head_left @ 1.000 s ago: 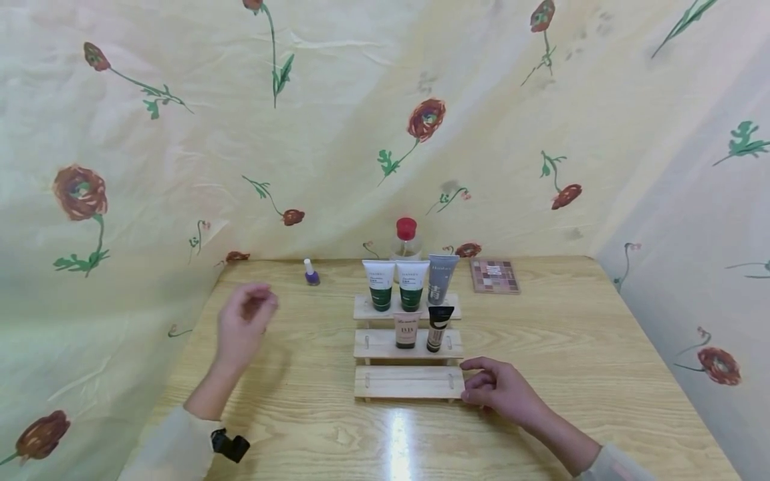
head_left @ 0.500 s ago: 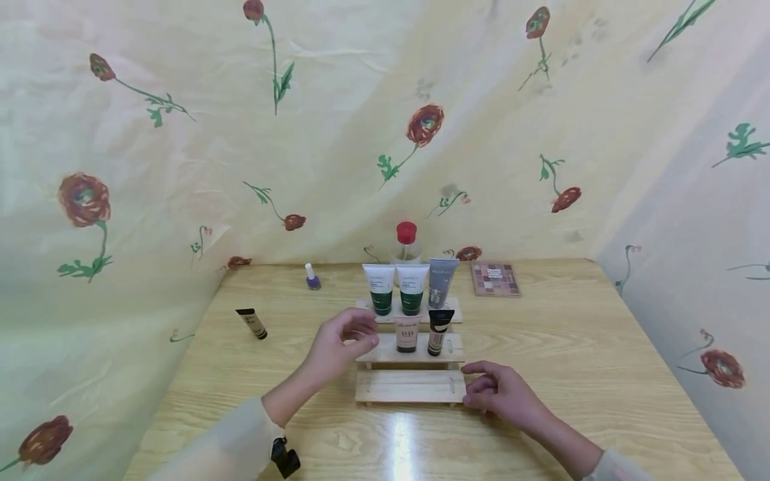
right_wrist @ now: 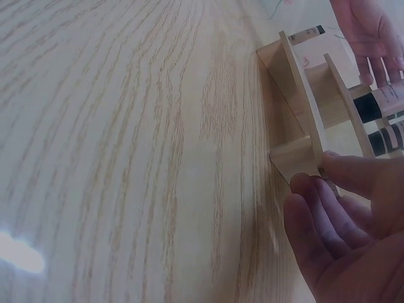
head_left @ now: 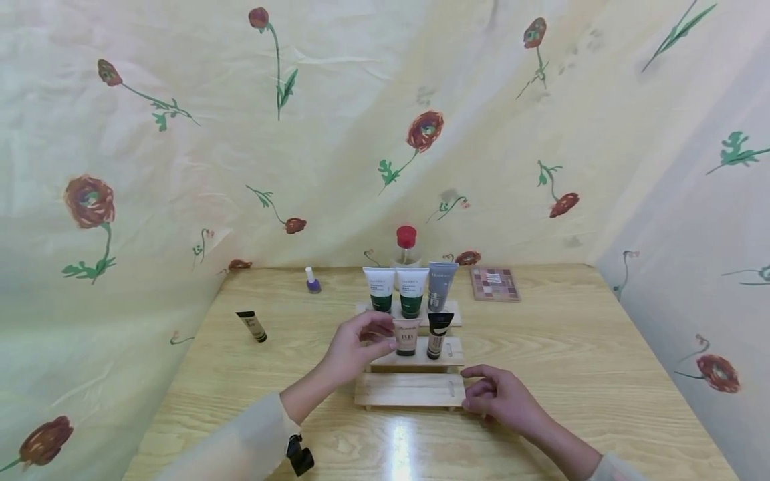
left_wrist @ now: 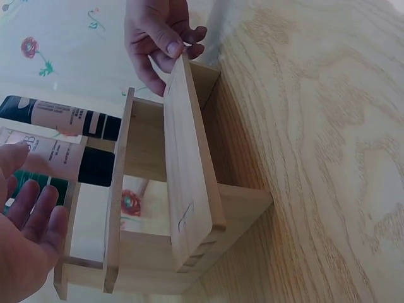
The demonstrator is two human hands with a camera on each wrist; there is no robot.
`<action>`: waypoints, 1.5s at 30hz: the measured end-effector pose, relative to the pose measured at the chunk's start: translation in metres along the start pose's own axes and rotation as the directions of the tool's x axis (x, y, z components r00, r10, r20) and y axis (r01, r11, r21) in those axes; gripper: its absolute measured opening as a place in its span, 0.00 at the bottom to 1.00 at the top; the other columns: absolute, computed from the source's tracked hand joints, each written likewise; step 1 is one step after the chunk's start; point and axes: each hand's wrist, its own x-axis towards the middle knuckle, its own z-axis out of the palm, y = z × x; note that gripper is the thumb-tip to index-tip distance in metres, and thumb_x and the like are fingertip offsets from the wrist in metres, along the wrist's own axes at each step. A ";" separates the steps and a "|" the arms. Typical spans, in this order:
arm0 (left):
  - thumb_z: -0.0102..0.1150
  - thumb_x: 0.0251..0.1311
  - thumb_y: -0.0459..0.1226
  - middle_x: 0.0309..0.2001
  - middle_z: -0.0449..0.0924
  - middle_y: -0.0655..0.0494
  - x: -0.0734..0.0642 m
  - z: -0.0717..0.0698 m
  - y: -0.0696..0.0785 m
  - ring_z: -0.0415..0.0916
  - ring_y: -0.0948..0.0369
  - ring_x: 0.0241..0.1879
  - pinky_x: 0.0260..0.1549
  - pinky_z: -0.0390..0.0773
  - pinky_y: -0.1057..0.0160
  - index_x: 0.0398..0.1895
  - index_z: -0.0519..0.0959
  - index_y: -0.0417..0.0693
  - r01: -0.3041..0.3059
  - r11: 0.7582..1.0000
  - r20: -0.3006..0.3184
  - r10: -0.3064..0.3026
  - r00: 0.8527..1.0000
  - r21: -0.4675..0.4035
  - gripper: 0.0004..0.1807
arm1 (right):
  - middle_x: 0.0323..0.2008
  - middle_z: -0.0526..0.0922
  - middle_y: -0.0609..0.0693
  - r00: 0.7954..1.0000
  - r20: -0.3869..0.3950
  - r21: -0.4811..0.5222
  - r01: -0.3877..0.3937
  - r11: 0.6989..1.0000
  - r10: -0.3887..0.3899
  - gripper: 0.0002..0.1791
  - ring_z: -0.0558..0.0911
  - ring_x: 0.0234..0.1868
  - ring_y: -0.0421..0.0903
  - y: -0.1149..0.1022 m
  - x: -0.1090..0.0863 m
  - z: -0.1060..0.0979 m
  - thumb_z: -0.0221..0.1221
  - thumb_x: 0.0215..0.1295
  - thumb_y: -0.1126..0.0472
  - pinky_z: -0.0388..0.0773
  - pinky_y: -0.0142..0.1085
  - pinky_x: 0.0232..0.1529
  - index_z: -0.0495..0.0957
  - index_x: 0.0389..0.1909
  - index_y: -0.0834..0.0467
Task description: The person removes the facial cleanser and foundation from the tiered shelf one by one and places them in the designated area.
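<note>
Left hand (head_left: 355,344) is at the left side of the pink tube (head_left: 406,339), fingers parted and loosely bent, not wrapped around it. The fingertips are right up by the tube, thumb overlapping its edge, but honestly I can't tell if they're actually touching. Right hand (head_left: 502,399) is pinching the right end of the bottom step of the wooden rack (head_left: 409,389), thumb and fingers on either side of the board.

The pink tube stands cap-down on the middle step, so it's between the hands but way closer to the left one; the right is lower and off to the right. Just right of it on that step is a black-topped tube (head_left: 438,336). Top step has two white-and-green tubes (head_left: 380,290) and a grey-blue tube (head_left: 442,286). A small beige tube (head_left: 252,327) lies on the table (head_left: 577,334), well left of the rack.
</note>
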 end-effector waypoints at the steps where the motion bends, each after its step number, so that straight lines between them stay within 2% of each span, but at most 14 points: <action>1: 0.70 0.63 0.34 0.50 0.83 0.55 0.000 0.000 0.000 0.82 0.58 0.49 0.51 0.83 0.60 0.56 0.80 0.50 0.000 1.000 0.001 0.000 1.000 0.002 0.18 | 0.40 0.89 0.57 1.000 -0.002 -0.005 -0.001 1.000 0.001 0.33 0.87 0.35 0.52 0.000 0.000 0.000 0.70 0.62 0.63 0.84 0.41 0.26 0.71 0.65 0.70; 11: 0.70 0.63 0.36 0.46 0.85 0.55 0.000 0.002 0.001 0.82 0.59 0.46 0.49 0.83 0.61 0.49 0.82 0.49 0.008 1.000 0.005 -0.008 1.000 0.026 0.12 | 0.40 0.89 0.58 1.000 -0.002 -0.007 0.007 1.000 -0.007 0.33 0.87 0.34 0.52 0.000 -0.001 0.003 0.70 0.62 0.63 0.83 0.41 0.24 0.71 0.65 0.70; 17: 0.72 0.62 0.36 0.45 0.85 0.53 0.000 0.005 -0.002 0.82 0.59 0.45 0.48 0.83 0.62 0.48 0.82 0.48 0.011 1.000 -0.002 -0.011 1.000 0.028 0.13 | 0.40 0.89 0.58 1.000 -0.004 -0.010 0.002 1.000 -0.002 0.32 0.87 0.34 0.51 0.002 0.000 0.004 0.70 0.62 0.63 0.83 0.40 0.24 0.71 0.65 0.70; 24: 0.70 0.63 0.36 0.43 0.84 0.56 0.000 0.007 -0.002 0.81 0.60 0.45 0.47 0.83 0.63 0.46 0.82 0.49 -0.002 0.998 -0.025 0.004 1.000 0.059 0.11 | 0.40 0.89 0.59 1.000 0.004 0.010 0.013 1.000 -0.013 0.32 0.87 0.34 0.51 0.002 0.000 0.006 0.70 0.63 0.64 0.83 0.40 0.25 0.71 0.65 0.71; 28: 0.70 0.65 0.37 0.44 0.82 0.59 -0.004 0.004 -0.004 0.81 0.61 0.45 0.48 0.83 0.63 0.47 0.82 0.52 -0.003 0.998 -0.032 0.005 0.999 0.058 0.10 | 0.40 0.89 0.59 1.000 0.011 0.022 0.009 1.000 -0.009 0.32 0.87 0.34 0.52 0.002 0.000 0.006 0.70 0.63 0.65 0.83 0.41 0.25 0.70 0.65 0.71; 33: 0.68 0.66 0.38 0.45 0.83 0.58 -0.009 -0.012 -0.004 0.81 0.59 0.48 0.50 0.83 0.60 0.49 0.82 0.53 -0.016 0.999 -0.077 0.019 0.997 0.037 0.11 | 0.40 0.89 0.58 1.000 0.004 0.011 -0.009 1.000 0.009 0.33 0.88 0.35 0.52 0.002 0.002 0.006 0.70 0.62 0.64 0.84 0.41 0.26 0.71 0.65 0.70; 38: 0.68 0.65 0.36 0.47 0.86 0.53 -0.015 -0.040 -0.002 0.82 0.55 0.49 0.53 0.83 0.58 0.50 0.83 0.48 -0.018 0.999 -0.177 0.025 0.984 0.040 0.12 | 0.40 0.89 0.57 1.000 -0.010 -0.009 -0.020 1.000 0.020 0.33 0.88 0.35 0.52 0.000 0.003 0.005 0.71 0.61 0.62 0.84 0.41 0.26 0.71 0.65 0.69; 42: 0.68 0.64 0.33 0.47 0.86 0.47 -0.019 -0.064 -0.009 0.83 0.55 0.49 0.50 0.84 0.62 0.50 0.84 0.43 -0.021 0.998 -0.288 0.037 0.957 0.057 0.12 | 0.40 0.89 0.58 1.000 -0.013 -0.014 -0.020 1.000 0.020 0.33 0.88 0.35 0.52 -0.001 0.004 0.004 0.71 0.61 0.63 0.84 0.41 0.26 0.71 0.65 0.69; 45: 0.67 0.64 0.31 0.47 0.86 0.44 -0.023 -0.080 -0.021 0.83 0.59 0.47 0.47 0.84 0.67 0.51 0.84 0.41 0.019 0.998 -0.372 0.008 0.928 0.067 0.13 | 0.40 0.89 0.58 1.000 -0.017 -0.012 -0.023 1.000 0.023 0.33 0.88 0.35 0.51 0.000 0.004 0.004 0.71 0.61 0.63 0.84 0.41 0.26 0.71 0.65 0.69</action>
